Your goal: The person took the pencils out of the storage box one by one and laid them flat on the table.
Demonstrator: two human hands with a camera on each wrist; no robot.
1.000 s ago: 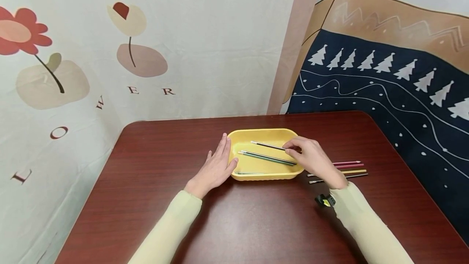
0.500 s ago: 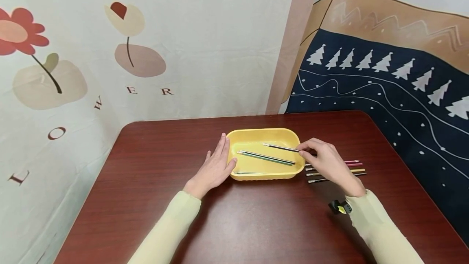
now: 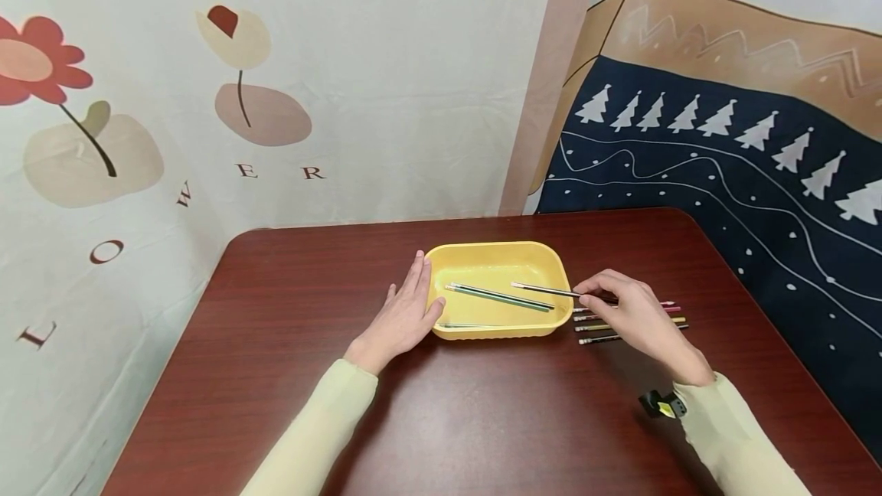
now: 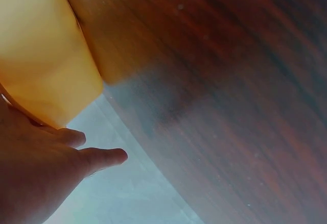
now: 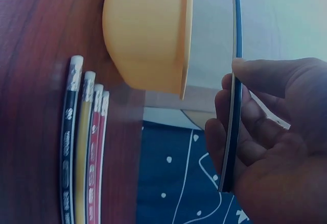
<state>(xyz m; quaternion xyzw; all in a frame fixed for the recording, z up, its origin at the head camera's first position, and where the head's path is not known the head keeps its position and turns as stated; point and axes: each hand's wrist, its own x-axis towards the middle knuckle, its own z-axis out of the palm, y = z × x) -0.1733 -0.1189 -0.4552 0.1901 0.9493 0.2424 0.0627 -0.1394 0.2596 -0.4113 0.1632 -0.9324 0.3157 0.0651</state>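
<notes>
My right hand (image 3: 630, 316) pinches a dark blue-and-white striped pencil (image 5: 237, 32) between thumb and fingers, its white eraser end pointing left over the yellow plastic tray (image 3: 496, 252). In the right wrist view the pencil is held up above the table, beside the tray's rim. Against the tray's left end rests my left hand (image 3: 398, 320), fingers straight and thumb along the near corner. Inside the tray lie a dark pencil and a green pencil (image 3: 499, 298) side by side, with another thin pencil (image 3: 468, 325) partly hidden along the near wall.
To the right of the tray several pencils lie in a row: a black pencil (image 5: 66, 147), a yellow pencil (image 5: 83, 142) and red ones (image 5: 94, 142). The dark red wooden table (image 3: 441, 419) meets printed wall cloths behind.
My right hand has moved right, drawing the striped pencil from over the tray's middle to its right rim and beyond. The left hand has stayed at the tray's left end.
</notes>
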